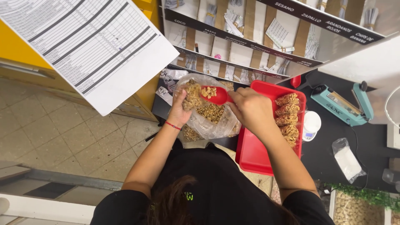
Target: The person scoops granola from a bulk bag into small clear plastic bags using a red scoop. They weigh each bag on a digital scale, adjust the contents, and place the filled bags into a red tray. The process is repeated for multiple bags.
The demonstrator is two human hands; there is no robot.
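Walnut pieces point(209, 91) sit heaped in the bowl of a red plastic scoop point(217, 96), held level above the mouth of a large clear plastic bag of walnuts point(210, 113). The right hand point(251, 109) is closed around the scoop's handle; the left hand point(180, 109) pinches the bag's rim, keeping the mouth open. The hands are apart, one to each side of the bag.

Judged from this: the scoop does best kept level and low over the opening, so that stray pieces fall back into the bag, and the left hand's grip should keep the rim taut.

Just right of the bag lies one red rectangular plastic tray point(254, 154) with four small filled packets of nuts point(288, 116) stacked along its far side. Beyond it: one small white digital scale point(311, 125), one teal heat sealer point(343, 106), one loose clear bag point(346, 159). One printed sheet point(89, 46) hangs at upper left.
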